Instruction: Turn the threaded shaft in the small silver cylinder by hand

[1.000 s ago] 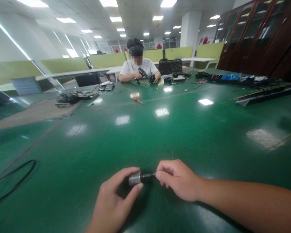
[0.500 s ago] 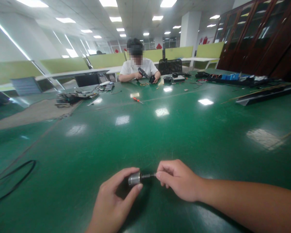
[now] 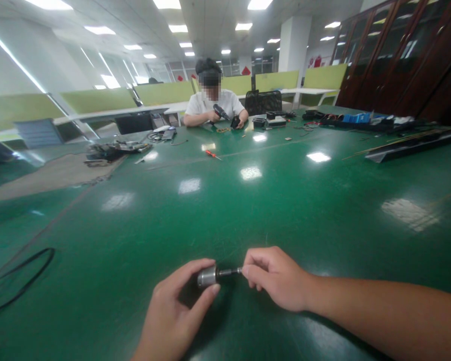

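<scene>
A short silver metal cylinder (image 3: 208, 277) with a thin dark shaft (image 3: 229, 272) lies sideways just above the green table. My left hand (image 3: 178, 303) is closed round the cylinder, thumb at its near side and a finger along its far side. On the right, my right hand (image 3: 274, 278) pinches the far tip of the shaft between thumb and curled fingers. Its fingertips cover whatever sits at that end. The shaft points from the cylinder straight toward the right hand.
A black cable (image 3: 33, 276) loops at left. Across the green table (image 3: 225, 210), a red screwdriver (image 3: 212, 154) lies before a person (image 3: 214, 103) holding a power drill (image 3: 221, 112). Electronic parts (image 3: 116, 149) lie at far left; a dark metal channel (image 3: 413, 144) lies at right.
</scene>
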`<state>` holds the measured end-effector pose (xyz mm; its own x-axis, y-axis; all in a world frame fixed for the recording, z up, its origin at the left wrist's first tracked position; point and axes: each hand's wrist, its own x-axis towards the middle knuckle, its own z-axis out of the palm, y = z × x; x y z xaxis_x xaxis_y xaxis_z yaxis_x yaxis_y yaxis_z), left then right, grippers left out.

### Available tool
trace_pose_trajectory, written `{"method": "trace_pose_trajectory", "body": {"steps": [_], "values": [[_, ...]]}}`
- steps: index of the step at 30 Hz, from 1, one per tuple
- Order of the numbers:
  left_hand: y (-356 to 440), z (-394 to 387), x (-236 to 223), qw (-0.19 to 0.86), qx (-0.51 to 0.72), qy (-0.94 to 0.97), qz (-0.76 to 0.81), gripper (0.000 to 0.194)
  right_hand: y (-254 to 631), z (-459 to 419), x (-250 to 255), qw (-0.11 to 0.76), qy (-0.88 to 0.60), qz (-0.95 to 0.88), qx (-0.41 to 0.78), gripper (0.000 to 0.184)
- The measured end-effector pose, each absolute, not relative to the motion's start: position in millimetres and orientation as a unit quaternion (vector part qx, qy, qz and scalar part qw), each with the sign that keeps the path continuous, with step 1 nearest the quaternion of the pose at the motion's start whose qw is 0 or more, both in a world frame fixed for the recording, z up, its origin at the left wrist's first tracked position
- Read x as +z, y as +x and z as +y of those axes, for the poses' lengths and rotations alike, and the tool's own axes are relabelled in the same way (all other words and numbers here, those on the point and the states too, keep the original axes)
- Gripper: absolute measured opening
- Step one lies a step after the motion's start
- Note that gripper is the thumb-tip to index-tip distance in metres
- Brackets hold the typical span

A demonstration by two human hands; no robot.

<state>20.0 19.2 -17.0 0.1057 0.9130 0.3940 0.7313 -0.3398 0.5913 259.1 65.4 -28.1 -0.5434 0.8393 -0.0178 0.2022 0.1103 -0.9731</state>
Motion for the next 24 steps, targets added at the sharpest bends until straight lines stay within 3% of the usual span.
{"method": "trace_pose_trajectory", "body": {"steps": [14,21,24], "values": [[6.9,19.6,-21.7,0.155,0.380,0.649,0.641,0.038,260.1,61.8,-28.7,0.270,-0.358,-0.739,0.503,0.029],[19.6,24.9,-3.1,0.378,0.612,0.400,0.568,0.036,258.8,60.9,-29.5,0.260,-0.359,-0.750,0.490,0.030],[15.1,19.1,12.2,0.438,0.648,0.308,0.542,0.029,258.3,60.5,-30.0,0.266,-0.353,-0.749,0.493,0.030]]}}
